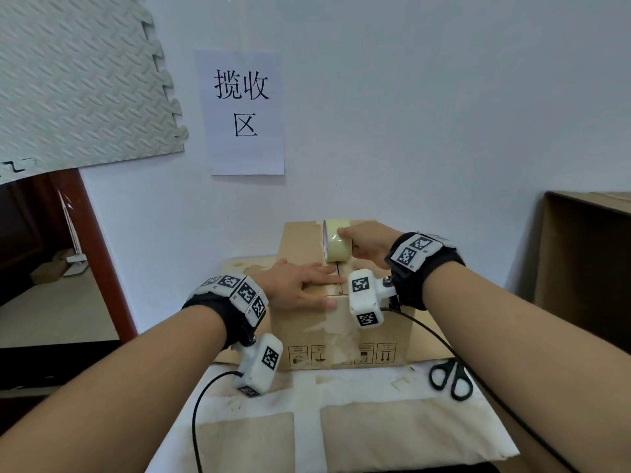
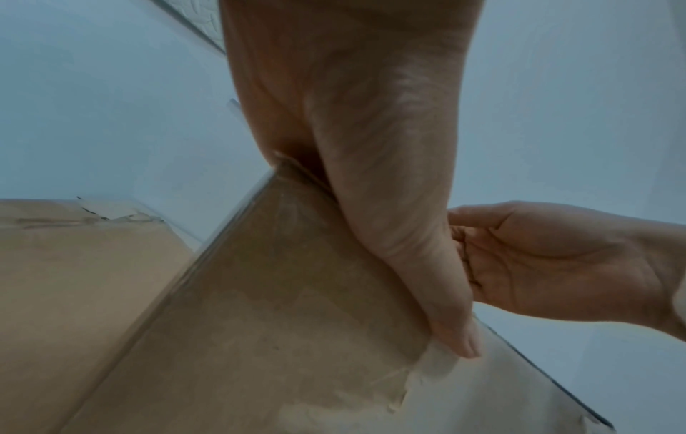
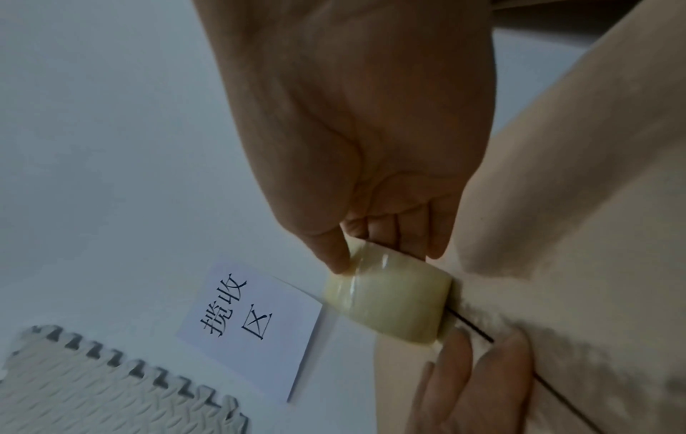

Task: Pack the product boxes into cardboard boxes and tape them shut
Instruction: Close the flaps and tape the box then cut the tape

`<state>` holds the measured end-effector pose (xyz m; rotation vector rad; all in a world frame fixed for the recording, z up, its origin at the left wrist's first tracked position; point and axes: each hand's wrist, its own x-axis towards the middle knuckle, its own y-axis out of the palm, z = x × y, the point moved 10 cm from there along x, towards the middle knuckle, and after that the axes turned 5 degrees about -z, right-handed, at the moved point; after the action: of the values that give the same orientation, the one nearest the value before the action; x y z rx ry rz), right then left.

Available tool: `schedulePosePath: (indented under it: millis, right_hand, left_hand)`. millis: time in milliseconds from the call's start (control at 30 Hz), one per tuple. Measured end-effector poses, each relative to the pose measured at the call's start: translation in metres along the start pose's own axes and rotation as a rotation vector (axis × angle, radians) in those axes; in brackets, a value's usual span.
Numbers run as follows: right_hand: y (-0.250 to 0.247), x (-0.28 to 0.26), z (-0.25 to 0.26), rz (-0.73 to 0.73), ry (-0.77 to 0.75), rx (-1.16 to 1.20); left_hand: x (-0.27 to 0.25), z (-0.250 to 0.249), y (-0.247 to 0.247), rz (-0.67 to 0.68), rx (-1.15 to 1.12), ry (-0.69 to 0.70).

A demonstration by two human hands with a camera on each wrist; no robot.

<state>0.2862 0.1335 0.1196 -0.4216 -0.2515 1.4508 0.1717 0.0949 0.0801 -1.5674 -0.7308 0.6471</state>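
A brown cardboard box point(image 1: 307, 332) stands on the table against the wall, its top flaps closed along a dark seam point(image 3: 478, 331). My left hand point(image 1: 300, 285) lies flat on the box top point(image 2: 260, 293), its straight fingers point(image 3: 482, 376) pressing by the seam. My right hand point(image 1: 368, 244) grips a pale yellow tape roll point(image 1: 336, 240) upright on the seam at the far end of the box. In the right wrist view the thumb and fingers curl round the tape roll point(image 3: 393, 302). No product boxes show.
Black scissors point(image 1: 450, 377) lie on the table point(image 1: 392, 397) at the right of the box. Flattened cardboard point(image 1: 246, 442) covers the table front. A tall open carton point(image 1: 587, 261) stands at the right. A paper sign point(image 1: 244, 110) hangs on the wall behind.
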Motion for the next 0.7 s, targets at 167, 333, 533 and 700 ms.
schedulePosePath:
  millis: [167,333,533,700]
  right_hand:
    - [-0.002,-0.017,0.004,-0.019,-0.004,0.122]
    - [-0.011,-0.043,0.007,-0.049,0.000,0.235]
    - [-0.006,-0.059,0.018,-0.027,-0.060,0.316]
    - [-0.006,-0.066,0.000,-0.045,-0.028,0.450]
  left_hand:
    - [-0.002,0.002,0.002,-0.010,-0.006,-0.008]
    - [-0.008,-0.006,-0.002,-0.035,-0.031,-0.017]
    - [-0.009,-0.004,-0.006,-0.055,-0.034,-0.043]
    - [-0.010,-0.005,-0.003,-0.031,-0.046,-0.041]
